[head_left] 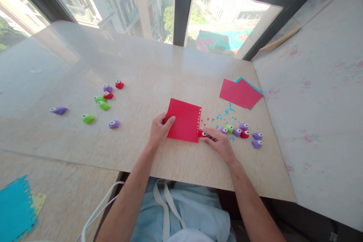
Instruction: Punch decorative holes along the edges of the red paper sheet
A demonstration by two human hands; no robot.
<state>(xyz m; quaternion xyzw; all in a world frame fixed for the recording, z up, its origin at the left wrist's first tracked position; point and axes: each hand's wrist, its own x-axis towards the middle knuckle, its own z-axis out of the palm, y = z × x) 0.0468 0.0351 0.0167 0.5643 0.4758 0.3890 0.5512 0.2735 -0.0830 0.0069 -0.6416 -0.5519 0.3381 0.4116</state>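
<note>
- Left hand: lay on the left edge of the red paper square, fingers curled over the edge with the thumb on top, pinning the sheet flat to the counter.
- Right hand: pressed down on a small red craft punch set at the lower right corner of the sheet; its fingers covered most of the punch, so the grip itself was partly concealed.
- Red paper square: rested near the front middle of the counter, with a row of small holes running along its right edge.
- Risk, as a judgement: if the left hand's hold slackened, the sheet could slide or turn under the punch and the next hole would fall out of line; a punch seated too shallowly might tear the edge instead of cutting cleanly.
- Surroundings: further punches clustered just right of the right hand, with blue and red paper chips scattered behind them; a second group of punches lay well apart to the left; a stack of red and blue sheets sat at the right rear.
- Limits of view: the punch's slot and how far the paper entered it were hidden; the hole shapes were too small to identify; a blue punched sheet at lower left was cut off by the frame.
</note>
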